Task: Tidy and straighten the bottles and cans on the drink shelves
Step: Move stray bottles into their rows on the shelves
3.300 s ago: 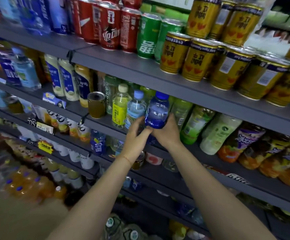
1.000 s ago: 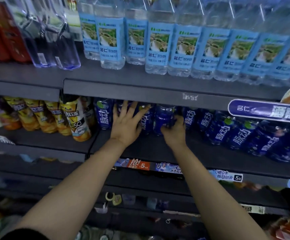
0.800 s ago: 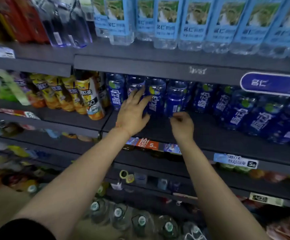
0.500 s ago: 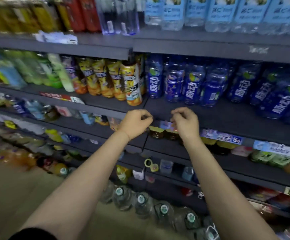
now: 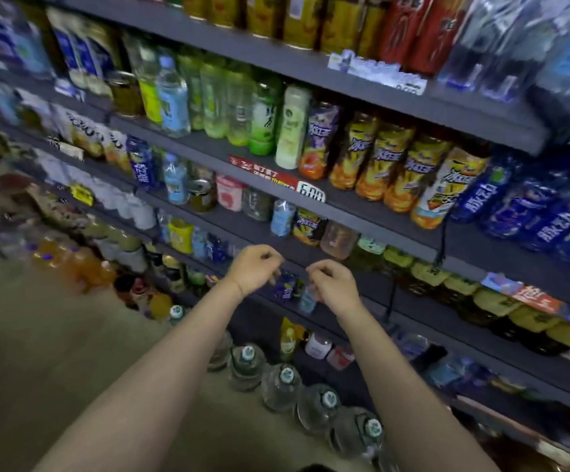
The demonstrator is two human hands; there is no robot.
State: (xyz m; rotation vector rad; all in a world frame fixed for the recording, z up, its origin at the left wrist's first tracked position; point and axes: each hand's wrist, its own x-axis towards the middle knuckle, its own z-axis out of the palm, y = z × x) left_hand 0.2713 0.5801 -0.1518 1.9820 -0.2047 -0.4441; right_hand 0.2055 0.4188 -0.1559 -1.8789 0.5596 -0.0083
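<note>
Here both hands are held in the air in front of the shelves (image 5: 372,229). The left hand (image 5: 254,269) and the right hand (image 5: 334,284) have loosely curled fingers and hold nothing. The orange bottles (image 5: 402,172) stand on the shelves above the hands, the blue bottles (image 5: 528,212) just beside them.

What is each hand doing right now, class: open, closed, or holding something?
Left hand: fingers loosely curled, holding nothing, clear of the shelves.
Right hand: fingers loosely curled, holding nothing.
</note>
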